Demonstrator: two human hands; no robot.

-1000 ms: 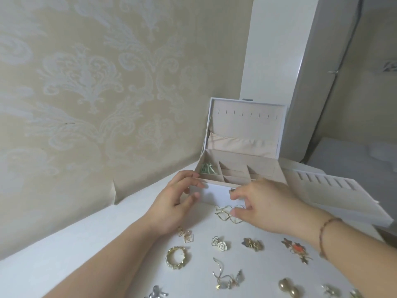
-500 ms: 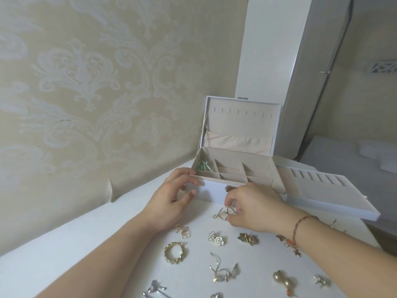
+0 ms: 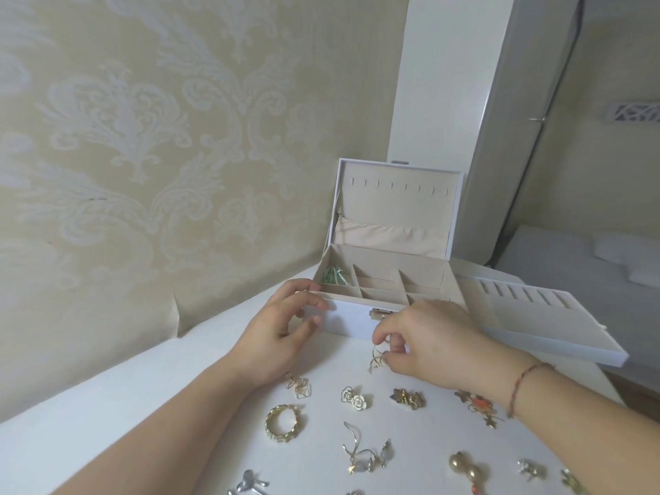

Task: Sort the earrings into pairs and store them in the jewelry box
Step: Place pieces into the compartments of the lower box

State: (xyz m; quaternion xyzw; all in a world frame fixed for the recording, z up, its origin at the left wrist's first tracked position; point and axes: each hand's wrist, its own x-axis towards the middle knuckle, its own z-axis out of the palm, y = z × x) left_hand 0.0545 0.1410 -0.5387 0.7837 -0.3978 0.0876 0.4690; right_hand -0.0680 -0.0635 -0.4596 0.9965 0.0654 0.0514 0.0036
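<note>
A white jewelry box (image 3: 351, 321) stands open on the table, its lid upright and green earrings (image 3: 332, 275) lying in its far-left compartment. My left hand (image 3: 282, 334) rests at the box's front left corner, fingers curled loosely and touching its wall. My right hand (image 3: 425, 341) pinches thin gold wire earrings (image 3: 378, 360) just above the table in front of the box. Pairs lie on the table nearer me: gold cube earrings (image 3: 300, 385), white rose earrings (image 3: 353, 400), a gold chain hoop (image 3: 284, 421), bronze studs (image 3: 409, 398), star dangle earrings (image 3: 364, 455).
A removable tray (image 3: 543, 330) with ring slots lies to the right of the box. More earrings sit at the near edge: gold ball ones (image 3: 464, 468), orange star ones (image 3: 476, 405), silver ones (image 3: 250, 485). A papered wall stands at left, a white cabinet behind.
My right hand has gathered the gold wire earrings together and lifted them slightly off the table. My left hand stays at the box's corner. The view shifted a little.
</note>
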